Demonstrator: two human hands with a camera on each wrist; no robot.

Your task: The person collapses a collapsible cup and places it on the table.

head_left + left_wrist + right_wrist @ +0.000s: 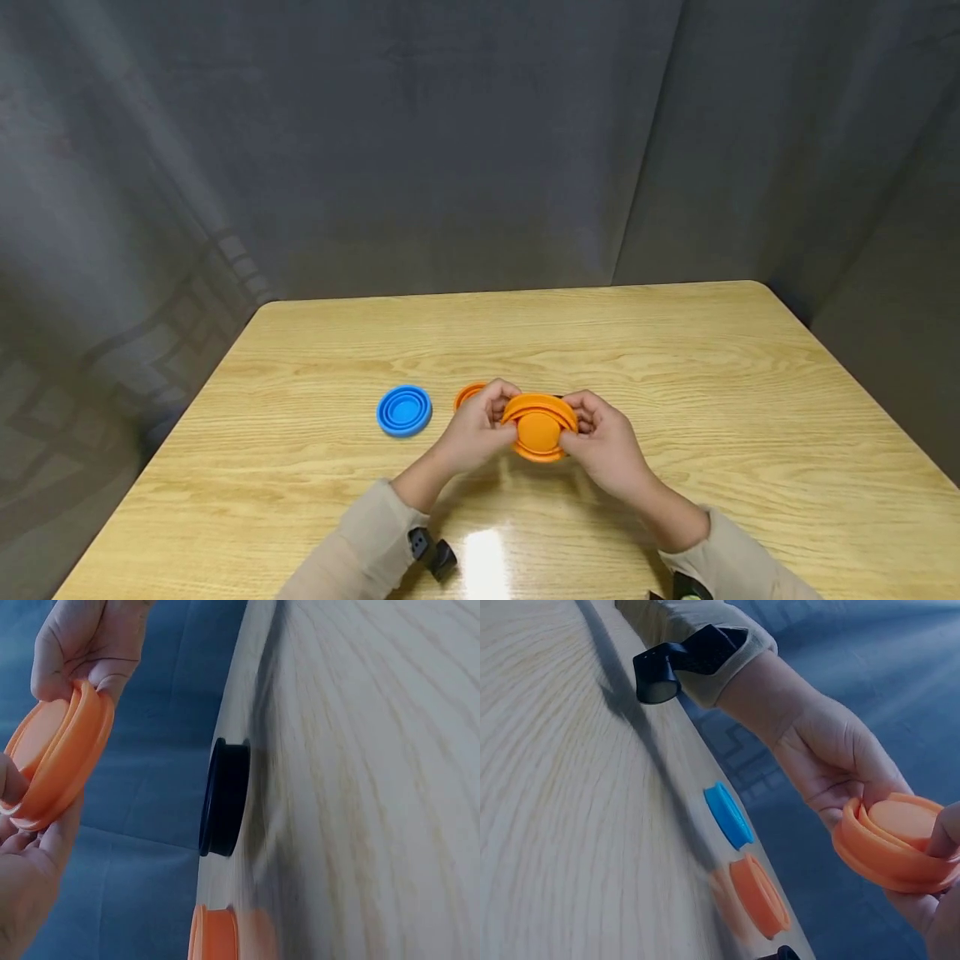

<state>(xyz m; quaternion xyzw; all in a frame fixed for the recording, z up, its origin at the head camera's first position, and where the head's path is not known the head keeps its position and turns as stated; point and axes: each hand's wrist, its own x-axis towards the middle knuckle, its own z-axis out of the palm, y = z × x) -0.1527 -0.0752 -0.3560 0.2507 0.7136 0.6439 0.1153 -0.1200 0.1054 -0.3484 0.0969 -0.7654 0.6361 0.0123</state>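
Both hands hold an orange collapsible silicone cup [538,433] above the table, its round flat base turned toward me. My left hand [480,429] pinches the left side, thumb on the near face and fingers behind. On the opposite side my right hand [607,442] grips the rim the same way. In the right wrist view the cup [892,859] shows a folded ring around its raised disc. A second, darker orange cup [468,393] lies flattened on the table, partly hidden behind my left hand. A black cup [227,799] stands near it, mostly hidden in the head view.
A flattened blue cup [404,410] lies on the wooden table [300,483], left of my left hand. Dark grey curtains [450,150] hang behind the table and along its sides. A black wrist camera [432,554] sits on my left sleeve, low over the tabletop.
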